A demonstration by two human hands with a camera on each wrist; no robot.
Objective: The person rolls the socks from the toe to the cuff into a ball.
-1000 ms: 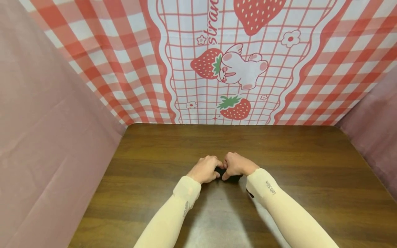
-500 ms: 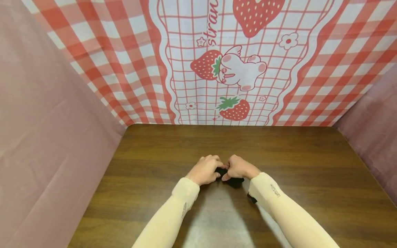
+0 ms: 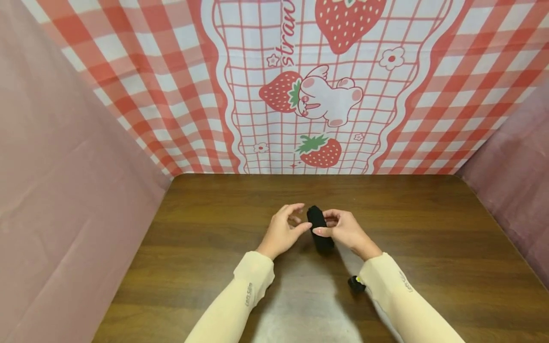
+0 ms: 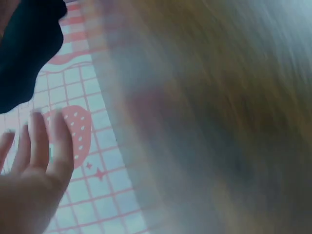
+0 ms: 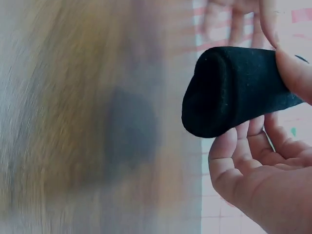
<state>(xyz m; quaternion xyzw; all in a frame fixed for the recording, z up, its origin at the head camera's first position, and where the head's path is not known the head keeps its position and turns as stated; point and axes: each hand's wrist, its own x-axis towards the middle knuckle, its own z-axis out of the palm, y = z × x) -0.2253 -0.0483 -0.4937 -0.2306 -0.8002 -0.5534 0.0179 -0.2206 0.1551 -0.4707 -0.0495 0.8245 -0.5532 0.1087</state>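
A rolled bundle of black cloth (image 3: 320,233) stands slanted above the table in the head view. My right hand (image 3: 349,231) pinches it between the thumb and the fingers. On its other side is my left hand (image 3: 285,228), fingers spread and apart from the cloth, with the thumb tip at or very near its edge. The right wrist view shows the rolled, hollow-looking end of the black cloth (image 5: 253,83), with fingers of my right hand (image 5: 263,170) under it. In the left wrist view, the black cloth (image 4: 29,48) is above the extended fingers of my left hand (image 4: 36,170).
The brown wooden table (image 3: 214,200) lies under both hands. Behind it hangs a red-and-white strawberry curtain (image 3: 257,119), with plain pink cloth (image 3: 77,190) at the sides. A small black device (image 3: 356,284) sits under the right wrist.
The black cloth has been lifted and tilted towards upright in the right hand. My left hand has loosened its fingers from it, and my right hand has turned and shifted slightly right.
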